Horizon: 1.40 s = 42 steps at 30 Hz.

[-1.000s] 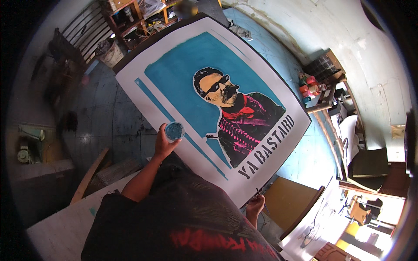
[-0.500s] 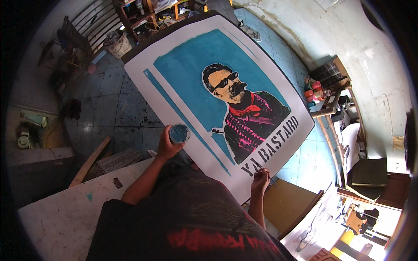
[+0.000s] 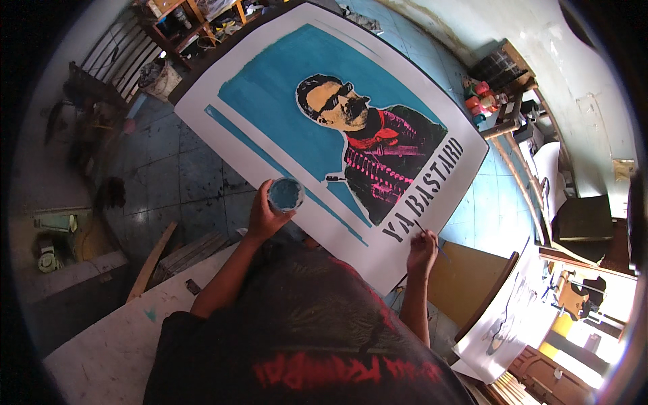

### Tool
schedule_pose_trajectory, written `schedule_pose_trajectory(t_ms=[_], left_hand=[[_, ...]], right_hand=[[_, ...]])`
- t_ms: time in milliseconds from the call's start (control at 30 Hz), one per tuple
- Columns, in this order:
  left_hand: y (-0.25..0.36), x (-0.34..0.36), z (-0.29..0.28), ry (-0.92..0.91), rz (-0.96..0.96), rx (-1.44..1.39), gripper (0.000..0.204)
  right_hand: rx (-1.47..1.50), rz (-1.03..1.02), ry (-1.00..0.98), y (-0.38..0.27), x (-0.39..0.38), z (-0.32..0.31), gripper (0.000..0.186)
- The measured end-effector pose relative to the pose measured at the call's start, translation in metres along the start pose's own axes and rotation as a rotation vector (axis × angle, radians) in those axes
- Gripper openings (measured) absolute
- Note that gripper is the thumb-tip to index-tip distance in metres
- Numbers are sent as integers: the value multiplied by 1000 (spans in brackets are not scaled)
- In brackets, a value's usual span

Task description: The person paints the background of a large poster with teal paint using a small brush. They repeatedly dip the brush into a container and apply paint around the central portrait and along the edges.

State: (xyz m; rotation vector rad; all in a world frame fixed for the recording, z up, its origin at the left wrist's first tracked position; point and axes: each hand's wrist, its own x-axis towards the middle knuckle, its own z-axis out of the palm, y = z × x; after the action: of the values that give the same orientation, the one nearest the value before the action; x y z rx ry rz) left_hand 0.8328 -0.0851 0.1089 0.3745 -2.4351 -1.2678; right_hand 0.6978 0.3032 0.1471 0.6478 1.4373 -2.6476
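Note:
My left hand is wrapped round a small round cup of blue paint, held above the left edge of a large painted sheet. On the sheet, a portrait of a moustached figure in dark glasses and a red neckerchief stands against a blue ground. Black stencil-style lettering runs below it. Close to the lower part of the lettering, my right hand pinches a thin paintbrush, its tip toward the letters. Whether the tip touches the sheet I cannot tell.
Paint pots crowd a stand on the right. A pale tabletop lies at my left, near wood offcuts. A yellowish board sits beyond my right arm. Shelves and a bucket stand at the back left.
The whole view has shifted, with the sheet now higher in the picture. My right hand with the brush has moved a little right along the lettering. The paint cup stays in my left hand.

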Motion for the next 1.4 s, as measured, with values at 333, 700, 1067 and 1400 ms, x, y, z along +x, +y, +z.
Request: schedule_pose_trajectory(t_ms=[333, 700, 1067, 1400], left_hand=[[73, 27, 9, -77, 245, 92, 100], [82, 27, 2, -57, 354, 99, 98], [87, 27, 1, -48, 380, 129, 93], [61, 23, 10, -7, 258, 46, 91]], right_hand=[[-1046, -604, -626, 1, -67, 175, 7], [-1134, -763, -808, 14, -73, 205, 11], [-1140, -794, -838, 17, -74, 207, 13], [-917, -466, -560, 24, -58, 182, 7]])
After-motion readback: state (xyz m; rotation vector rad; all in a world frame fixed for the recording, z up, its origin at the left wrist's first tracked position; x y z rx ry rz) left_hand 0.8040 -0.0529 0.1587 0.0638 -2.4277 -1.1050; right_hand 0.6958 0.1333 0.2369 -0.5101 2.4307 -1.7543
